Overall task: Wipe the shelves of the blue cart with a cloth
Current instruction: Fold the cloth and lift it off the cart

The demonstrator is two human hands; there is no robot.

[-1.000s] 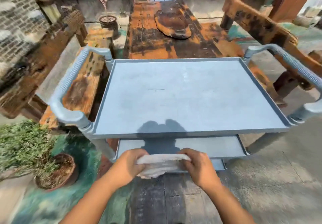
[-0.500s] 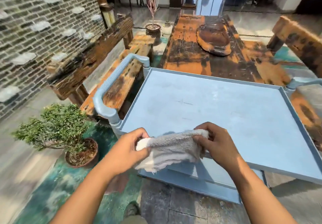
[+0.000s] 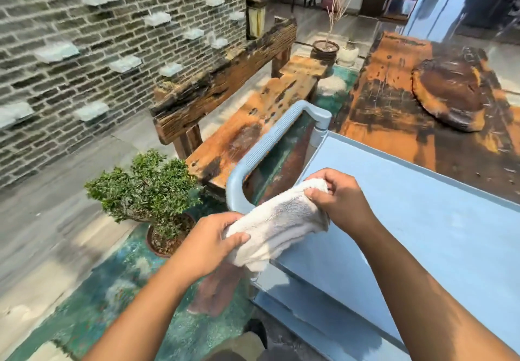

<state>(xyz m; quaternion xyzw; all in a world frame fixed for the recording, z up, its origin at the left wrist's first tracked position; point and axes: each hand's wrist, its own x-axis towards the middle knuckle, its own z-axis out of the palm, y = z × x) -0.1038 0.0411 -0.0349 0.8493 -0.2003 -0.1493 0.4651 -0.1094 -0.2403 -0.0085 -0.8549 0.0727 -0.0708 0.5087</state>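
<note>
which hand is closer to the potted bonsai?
Left. The left hand grips the near end of the cloth just right of the potted bonsai, almost beside its pot. The right hand holds the cloth's far end, over the cart's top shelf, farther from it.

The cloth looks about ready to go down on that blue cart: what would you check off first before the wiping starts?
1. Cloth gripped at both ends by the left hand and right hand: ok.
2. Cloth folded into a pad: ok, bunched into a thick roll.
3. Cloth touching the top shelf: not ok, it is held above the shelf's near corner.
4. Top shelf free of objects: ok in the part shown.
5. Cloth clean or damp: cannot tell; a grey patch shows.
6. Lower shelf within reach: cannot tell, only its edge shows.
</note>
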